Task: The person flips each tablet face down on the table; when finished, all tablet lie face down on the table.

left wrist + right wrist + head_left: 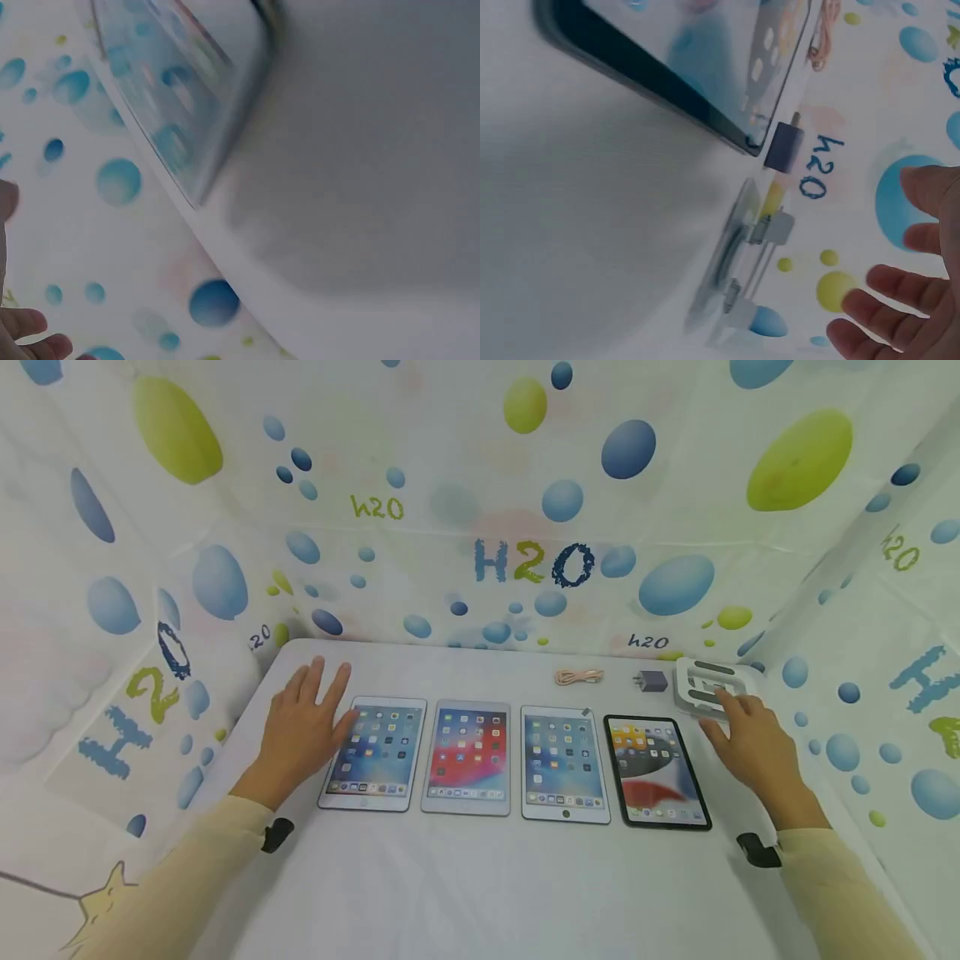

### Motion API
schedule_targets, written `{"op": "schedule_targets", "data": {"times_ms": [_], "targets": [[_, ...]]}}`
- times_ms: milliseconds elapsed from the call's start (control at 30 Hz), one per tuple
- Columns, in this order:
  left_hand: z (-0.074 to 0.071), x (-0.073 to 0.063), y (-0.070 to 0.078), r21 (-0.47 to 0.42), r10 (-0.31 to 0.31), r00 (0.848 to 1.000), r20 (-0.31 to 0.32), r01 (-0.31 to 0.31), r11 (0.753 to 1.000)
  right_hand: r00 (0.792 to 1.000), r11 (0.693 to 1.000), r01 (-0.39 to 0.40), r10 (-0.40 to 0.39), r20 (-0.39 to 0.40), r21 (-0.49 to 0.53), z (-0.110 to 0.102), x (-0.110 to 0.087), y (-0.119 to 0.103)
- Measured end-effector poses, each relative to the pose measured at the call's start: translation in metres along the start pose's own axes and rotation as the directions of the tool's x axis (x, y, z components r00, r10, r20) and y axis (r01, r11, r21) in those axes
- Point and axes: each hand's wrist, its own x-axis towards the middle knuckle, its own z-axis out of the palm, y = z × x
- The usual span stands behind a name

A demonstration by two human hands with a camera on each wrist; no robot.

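Several tablets lie in a row on the white table, screens lit. My left hand [300, 727] is at the left edge of a white-framed tablet [378, 752], fingers spread, gripping nothing; whether the thumb touches it I cannot tell. To its right are a tablet with a red and blue screen [467, 758], another white-framed one [566, 768] and a black-framed one [658, 772]. My right hand [753, 752] hovers by a white and grey folding stand [693, 683], its fingertips overlapping it in the head view. Loosely spread fingers [892, 281] hold nothing in the right wrist view.
Behind the tablets lie a coiled pinkish cable [578, 677] and a dark purple-grey plug adapter [652, 681]. A white sheet printed with blue and green dots [457, 468] rises behind the table and along both sides. The table surface [465, 885] extends in front.
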Motion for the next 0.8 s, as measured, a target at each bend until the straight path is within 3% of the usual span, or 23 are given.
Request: {"op": "schedule_targets", "data": {"times_ms": [67,133,267,367,467,567,667,800], "targets": [[0.000,0.003,0.014,-0.057,0.031,0.998,-0.061,-0.035,0.998,0.999,0.998,-0.037,0.036,0.015,0.057,0.004,-0.005,0.005],[0.000,0.007,0.030,-0.117,0.046,0.996,-0.079,-0.056,0.992,0.998,0.992,-0.066,0.063,0.029,0.110,0.007,-0.011,0.009],[0.001,0.012,0.068,-0.272,0.000,1.000,0.003,0.001,0.962,0.993,0.974,-0.109,0.097,0.069,0.199,0.013,-0.019,0.015],[0.004,0.016,0.103,-0.439,-0.026,0.995,0.093,0.064,0.896,0.985,0.961,-0.144,0.117,0.126,0.236,0.016,-0.024,0.017],[0.010,0.022,0.148,-0.620,-0.006,0.984,0.176,0.116,0.776,0.967,0.942,-0.193,0.135,0.217,0.275,0.017,-0.029,0.019],[0.015,0.028,0.198,-0.756,0.045,0.959,0.281,0.192,0.626,0.937,0.907,-0.252,0.143,0.319,0.336,0.019,-0.034,0.021],[0.019,0.033,0.243,-0.844,0.117,0.911,0.396,0.311,0.437,0.913,0.862,-0.307,0.146,0.381,0.404,0.022,-0.038,0.022],[0.022,0.040,0.288,-0.854,0.168,0.841,0.515,0.484,0.192,0.901,0.797,-0.346,0.137,0.411,0.495,0.025,-0.042,0.022]]}}
